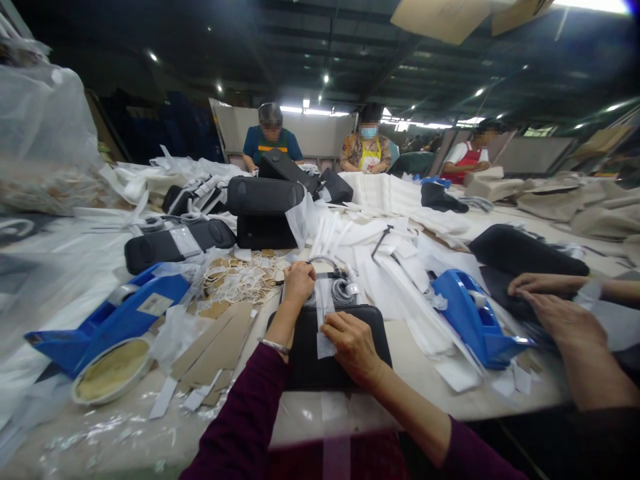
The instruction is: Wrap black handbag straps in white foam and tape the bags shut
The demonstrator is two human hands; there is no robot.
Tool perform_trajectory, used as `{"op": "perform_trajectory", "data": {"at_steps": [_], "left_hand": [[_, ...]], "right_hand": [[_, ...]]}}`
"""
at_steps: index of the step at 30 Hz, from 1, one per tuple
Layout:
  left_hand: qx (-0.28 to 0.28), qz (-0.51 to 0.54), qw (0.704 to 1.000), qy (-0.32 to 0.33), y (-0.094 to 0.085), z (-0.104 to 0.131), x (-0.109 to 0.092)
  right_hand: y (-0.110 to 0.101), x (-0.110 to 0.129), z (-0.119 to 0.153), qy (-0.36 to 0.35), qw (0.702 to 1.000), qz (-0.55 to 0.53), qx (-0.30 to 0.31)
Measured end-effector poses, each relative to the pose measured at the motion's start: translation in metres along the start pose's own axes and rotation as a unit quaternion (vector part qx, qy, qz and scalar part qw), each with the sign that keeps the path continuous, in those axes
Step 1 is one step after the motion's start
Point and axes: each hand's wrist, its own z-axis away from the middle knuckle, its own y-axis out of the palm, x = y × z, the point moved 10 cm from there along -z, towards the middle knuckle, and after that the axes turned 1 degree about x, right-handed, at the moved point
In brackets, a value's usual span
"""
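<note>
A black case (310, 371) lies in front of me on the table. A translucent whitish strip (326, 300) runs down its middle, and a coil of grey cable (343, 291) sits beside the strip at the case's far part. My right hand (354, 345) is closed on the strip near its lower end, over the case. My left hand (299, 283) is curled shut at the far left of the case, next to the cable; what its fingers hold is hidden.
Blue tape dispensers (107, 323) (477, 320) stand left and right. At left lie a round dish (113, 373), cardboard strips (215, 347) and a tangle of cords (240, 280). Black cases (265, 195) pile up behind. A co-worker's hands (555, 307) work at right; several people sit opposite.
</note>
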Motion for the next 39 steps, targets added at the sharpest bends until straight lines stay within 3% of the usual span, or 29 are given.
{"op": "perform_trajectory", "data": {"at_steps": [7, 12, 15, 25, 30, 33, 36, 39], "left_hand": [[-0.003, 0.004, 1.0, 0.026, -0.009, 0.005, -0.014], [0.094, 0.008, 0.99, 0.106, -0.006, 0.027, -0.027], [0.117, -0.006, 0.983, 0.138, -0.005, 0.039, -0.028], [0.064, 0.022, 0.992, 0.109, -0.013, 0.031, -0.016], [0.014, -0.009, 0.992, 0.128, -0.023, 0.035, -0.023], [0.007, 0.005, 0.979, 0.204, -0.029, 0.058, -0.043], [0.075, 0.069, 0.953, 0.287, -0.023, 0.097, -0.061], [0.131, 0.097, 0.931, 0.326, -0.018, 0.135, -0.065]], "right_hand": [[0.003, 0.006, 0.016, -0.008, 0.999, -0.03, -0.041], [0.001, 0.006, 0.019, -0.006, 0.998, -0.035, -0.054], [0.0, 0.006, 0.019, -0.012, 0.998, -0.036, -0.056], [0.001, 0.004, 0.021, -0.011, 0.997, -0.055, -0.048], [0.002, 0.015, 0.023, -0.041, 0.998, -0.022, -0.031], [0.003, 0.017, 0.028, -0.042, 0.999, -0.02, -0.028], [0.006, 0.015, 0.034, -0.036, 0.999, -0.026, -0.006], [0.005, 0.017, 0.041, -0.03, 0.998, -0.039, 0.029]]}}
